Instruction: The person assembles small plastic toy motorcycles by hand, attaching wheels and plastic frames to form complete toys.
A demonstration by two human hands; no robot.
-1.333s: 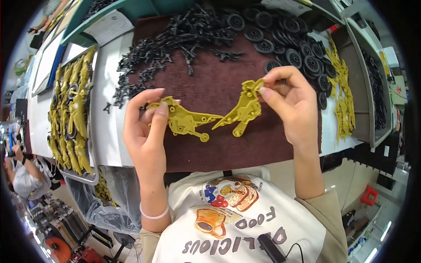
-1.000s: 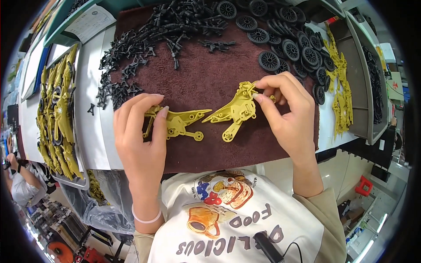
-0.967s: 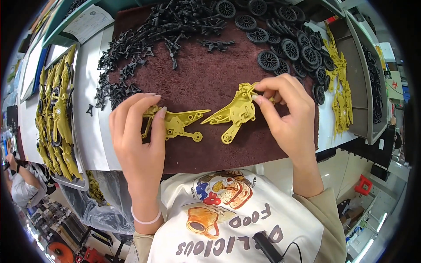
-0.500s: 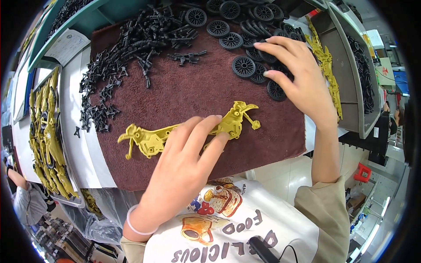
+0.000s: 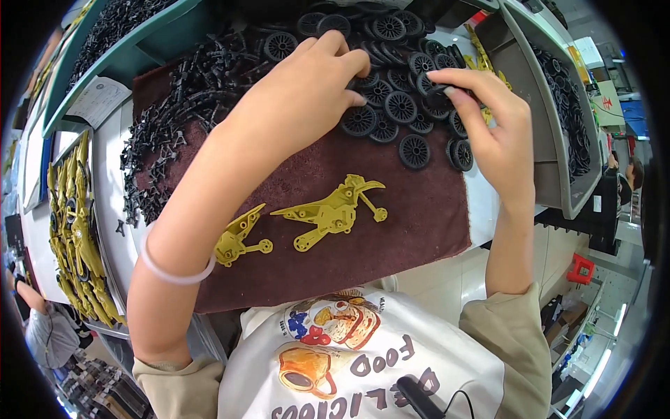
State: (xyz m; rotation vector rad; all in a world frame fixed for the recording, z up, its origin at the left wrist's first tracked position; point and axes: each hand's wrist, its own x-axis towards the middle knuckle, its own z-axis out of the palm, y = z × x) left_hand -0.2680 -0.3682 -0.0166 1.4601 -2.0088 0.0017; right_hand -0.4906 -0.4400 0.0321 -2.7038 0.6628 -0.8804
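Note:
My right hand (image 5: 499,129) pinches a black spoked toy wheel (image 5: 438,92) between thumb and forefinger, at the right side of a pile of such wheels (image 5: 400,107). Over the left part of that pile, my left hand (image 5: 314,80) reaches with bent fingers; thumb and forefinger are apart and no object shows between them. Two yellow plastic toy-motorcycle body pieces lie on the brown cloth (image 5: 412,209) nearer to me. One piece (image 5: 335,215) shows whole; the other piece (image 5: 234,241) is partly hidden by my left forearm.
Small black plastic parts (image 5: 157,146) are heaped on the cloth's left. A tray of yellow assembled pieces (image 5: 73,230) stands farther left. A teal bin (image 5: 146,45) is at the back left, a grey bin (image 5: 516,63) at the right. Another person's arm (image 5: 29,297) shows at far left.
My left hand has let go of the yellow pieces and moved away to the wheel pile. The yellow pieces now lie apart. My right hand has taken hold of a wheel; several wheels have shifted.

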